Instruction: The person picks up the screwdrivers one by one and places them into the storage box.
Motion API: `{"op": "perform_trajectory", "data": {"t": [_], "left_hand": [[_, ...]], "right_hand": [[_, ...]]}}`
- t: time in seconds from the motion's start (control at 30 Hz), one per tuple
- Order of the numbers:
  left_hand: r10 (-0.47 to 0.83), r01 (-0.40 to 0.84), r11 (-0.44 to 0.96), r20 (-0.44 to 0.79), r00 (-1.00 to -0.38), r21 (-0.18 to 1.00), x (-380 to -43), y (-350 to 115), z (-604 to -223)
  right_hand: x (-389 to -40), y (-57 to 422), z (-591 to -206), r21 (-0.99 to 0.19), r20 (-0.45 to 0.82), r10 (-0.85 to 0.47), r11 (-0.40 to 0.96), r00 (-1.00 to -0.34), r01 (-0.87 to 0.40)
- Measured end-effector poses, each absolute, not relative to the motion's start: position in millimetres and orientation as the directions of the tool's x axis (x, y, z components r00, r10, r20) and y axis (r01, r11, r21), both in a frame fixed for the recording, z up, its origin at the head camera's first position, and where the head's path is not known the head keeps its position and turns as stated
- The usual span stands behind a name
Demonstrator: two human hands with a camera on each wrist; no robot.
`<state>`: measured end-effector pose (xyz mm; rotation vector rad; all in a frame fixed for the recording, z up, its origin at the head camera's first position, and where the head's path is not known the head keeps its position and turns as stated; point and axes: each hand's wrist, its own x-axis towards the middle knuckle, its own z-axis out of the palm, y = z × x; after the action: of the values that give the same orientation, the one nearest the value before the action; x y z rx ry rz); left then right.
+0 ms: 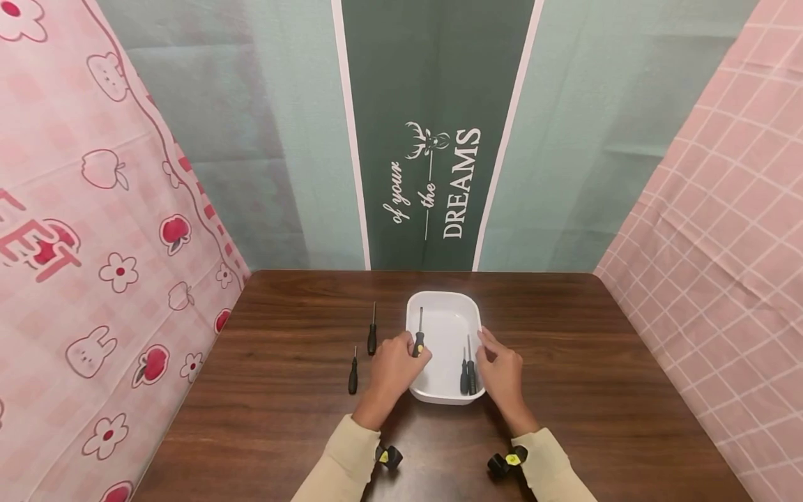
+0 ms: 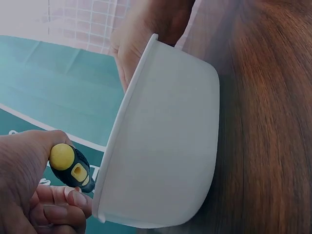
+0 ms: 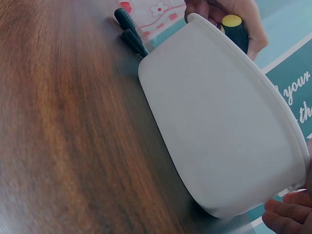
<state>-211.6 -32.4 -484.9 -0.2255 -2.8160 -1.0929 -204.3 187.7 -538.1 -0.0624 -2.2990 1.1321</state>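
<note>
Btm ctr: cream sleeves [image 1: 341,457]. Just above, L hand [image 1: 396,364] grips a screwdriver [image 1: 418,343] by its black & yellow handle, over the L side of the white tub [image 1: 445,328], mid-pic. R hand [image 1: 502,366] seems to pinch the tub's R rim, tho its fingertips are hard to see. 2 small screwdrivers [image 1: 472,376] lie in the tub, lower R. 2 black screwdrivers [image 1: 353,376] lie on the brown table [image 1: 251,390], L of the tub. Green cloth [image 1: 439,70] hangs top ctr.

Two screwdrivers [image 1: 373,340] lie left of the tray [image 1: 447,399], two [image 1: 472,378] inside, one [image 1: 419,344] seemingly above.
</note>
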Motion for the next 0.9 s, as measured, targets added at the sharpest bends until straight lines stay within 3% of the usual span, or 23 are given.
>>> {"op": "perform_trajectory", "data": {"t": [0.23,0.9], "left_hand": [[0.105,0.196,0.764,0.181,-0.978,0.615,-215.0,-24.1,-483.5],[0.158,0.221,0.744,0.155,-0.975,0.631,-216.6,-6.4,-493.4]], "right_hand": [[-204.4,187.3,-536.7,-0.748,0.459,0.283,0.635,-0.842,-0.194],[-203.4,184.6,-542.5,-0.757,0.453,0.3,0.627,-0.84,-0.185]]}}
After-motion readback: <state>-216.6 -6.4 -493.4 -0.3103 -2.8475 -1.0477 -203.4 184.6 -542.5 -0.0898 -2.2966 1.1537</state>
